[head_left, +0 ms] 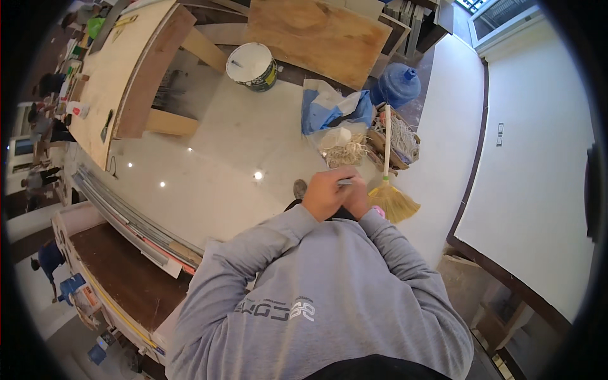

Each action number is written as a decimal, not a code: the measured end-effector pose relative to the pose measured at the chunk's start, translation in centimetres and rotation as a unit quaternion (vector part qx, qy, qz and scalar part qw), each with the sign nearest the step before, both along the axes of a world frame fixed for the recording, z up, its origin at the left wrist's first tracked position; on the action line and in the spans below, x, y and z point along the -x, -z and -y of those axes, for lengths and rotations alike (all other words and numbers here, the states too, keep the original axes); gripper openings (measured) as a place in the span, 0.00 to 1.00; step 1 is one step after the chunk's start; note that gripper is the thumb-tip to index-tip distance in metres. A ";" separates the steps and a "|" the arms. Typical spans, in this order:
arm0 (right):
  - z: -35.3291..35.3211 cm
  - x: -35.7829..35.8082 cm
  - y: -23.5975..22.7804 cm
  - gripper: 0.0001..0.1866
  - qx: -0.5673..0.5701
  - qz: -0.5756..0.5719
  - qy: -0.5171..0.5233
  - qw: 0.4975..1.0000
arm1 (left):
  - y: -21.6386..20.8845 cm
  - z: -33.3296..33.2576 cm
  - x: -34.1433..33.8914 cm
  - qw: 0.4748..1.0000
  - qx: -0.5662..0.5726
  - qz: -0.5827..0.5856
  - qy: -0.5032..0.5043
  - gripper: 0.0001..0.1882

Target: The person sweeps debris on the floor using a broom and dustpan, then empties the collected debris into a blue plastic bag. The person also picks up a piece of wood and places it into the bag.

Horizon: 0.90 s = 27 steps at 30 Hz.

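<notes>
Close together in front of my grey sweatshirt, my two hands meet at belly height. Curled fingers close my left hand (324,196), its back facing up. Pressed against it, my right hand (358,199) is closed too, its fingers partly hidden. A small grey, metallic-looking piece (345,182) shows between them; its kind and which hand grips it I cannot make out. Something pink (379,211) sits at my right wrist. Just past my hands, a straw broom (394,199) stands with its pale handle up. Beyond the left hand, a dark shoe (300,188) shows on the floor.
Ahead lie a plastic sack (316,111), a box of stringy scraps (402,142) and a blue water jug (399,85). A paint bucket (252,66) stands near a plywood workbench (114,82). Metal strips (133,225) lie at left. Several people are farther left.
</notes>
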State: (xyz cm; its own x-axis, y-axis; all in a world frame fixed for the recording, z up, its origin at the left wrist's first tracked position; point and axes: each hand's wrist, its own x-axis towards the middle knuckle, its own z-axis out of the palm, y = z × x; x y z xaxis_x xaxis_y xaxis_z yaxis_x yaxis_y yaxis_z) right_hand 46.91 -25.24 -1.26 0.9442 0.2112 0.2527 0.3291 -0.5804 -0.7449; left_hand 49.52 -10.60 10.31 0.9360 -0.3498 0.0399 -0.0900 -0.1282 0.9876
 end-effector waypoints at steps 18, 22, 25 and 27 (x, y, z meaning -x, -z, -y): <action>20.5 -11.3 0.6 0.06 -0.143 -0.335 0.139 0.921 | 33.7 1.3 -23.8 0.935 -0.347 -0.049 -0.057 0.12; 22.8 -16.3 0.3 0.07 -0.114 -0.378 0.115 0.912 | 43.7 5.7 -27.3 0.882 -0.462 -0.071 0.059 0.13; 24.4 -19.9 1.1 0.09 -0.119 -0.403 0.092 0.903 | 48.0 9.0 -29.6 0.830 -0.526 -0.122 0.139 0.18; 25.1 -21.9 1.5 0.09 -0.127 -0.421 0.079 0.894 | 53.6 9.5 -29.4 0.828 -0.534 -0.148 0.082 0.22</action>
State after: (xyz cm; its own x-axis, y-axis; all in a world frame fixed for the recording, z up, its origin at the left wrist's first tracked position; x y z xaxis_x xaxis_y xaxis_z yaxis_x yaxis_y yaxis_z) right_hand 68.77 -50.31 -2.71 0.8351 0.0951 -0.5418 -0.4825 -0.3462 -0.8045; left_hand 78.95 -20.14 -43.32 0.7857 -0.1619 -0.5970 0.0321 -0.9532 0.3007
